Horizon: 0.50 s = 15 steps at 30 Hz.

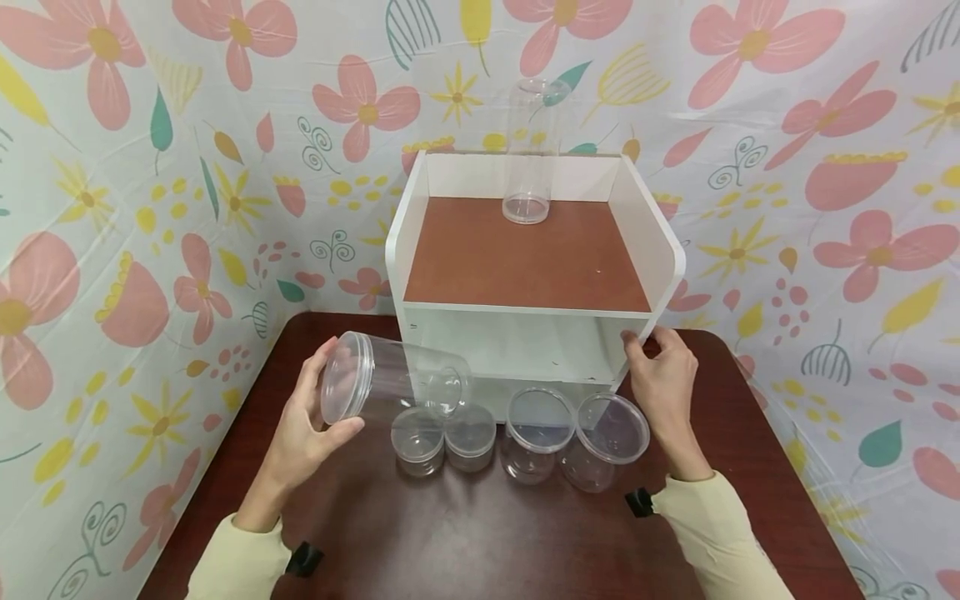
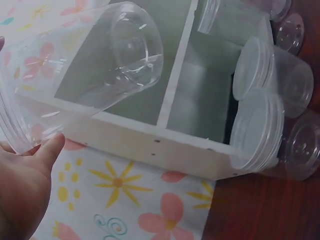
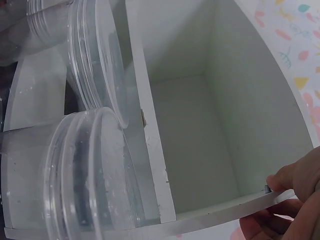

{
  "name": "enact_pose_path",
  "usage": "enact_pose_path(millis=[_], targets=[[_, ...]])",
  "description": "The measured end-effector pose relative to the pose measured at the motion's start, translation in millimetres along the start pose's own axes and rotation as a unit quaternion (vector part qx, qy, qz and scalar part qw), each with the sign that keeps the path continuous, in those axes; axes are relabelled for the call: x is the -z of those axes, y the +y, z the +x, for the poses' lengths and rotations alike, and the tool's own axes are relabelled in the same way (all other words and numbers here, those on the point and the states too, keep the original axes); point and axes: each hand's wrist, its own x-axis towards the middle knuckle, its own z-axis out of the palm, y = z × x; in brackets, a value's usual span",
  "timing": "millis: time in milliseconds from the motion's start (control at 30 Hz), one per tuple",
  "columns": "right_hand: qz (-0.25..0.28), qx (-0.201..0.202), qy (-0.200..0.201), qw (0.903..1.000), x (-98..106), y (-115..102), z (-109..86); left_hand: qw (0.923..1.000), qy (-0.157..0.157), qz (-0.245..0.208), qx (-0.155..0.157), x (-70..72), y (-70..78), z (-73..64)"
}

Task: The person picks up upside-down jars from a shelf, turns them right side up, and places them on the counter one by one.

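Observation:
In the head view my left hand (image 1: pixel 300 433) grips a large clear plastic jar (image 1: pixel 401 379) at its lidded end, fingers behind and thumb in front. The jar lies nearly level in the air, its base pointing right, before a white shelf unit (image 1: pixel 654 242). My right hand (image 1: pixel 665 385) pinches the front edge of the unit's right side panel; the right wrist view shows thumb and fingers on either side of it. Under the held jar stand two small lidded jars (image 1: pixel 417 446) (image 1: pixel 470 442). To their right are two bigger lidded jars (image 1: pixel 528 458) (image 1: pixel 588 467).
A tall clear jar (image 1: pixel 527 208) stands on the unit's brown top (image 1: pixel 480 258), near the back. Below it a white middle compartment (image 1: pixel 510 342) faces me. The unit sits on a dark red-brown table (image 1: pixel 465 550). A flowered cloth (image 1: pixel 247 125) hangs behind and at both sides.

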Motion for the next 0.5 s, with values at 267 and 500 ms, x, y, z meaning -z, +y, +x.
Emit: enact_pose_path(millis=[267, 500], targets=[[-0.001, 0.006, -0.001, 1.0, 1, 0, 0.1, 0.9985, -0.001, 0.026, -0.048, 10.5, 10.7, 6.4], [0.004, 0.002, -0.009, 1.0, 2, -1, -1.5, 0.9963, -0.012, 0.029, -0.08, 20.3, 18.4, 9.7]])
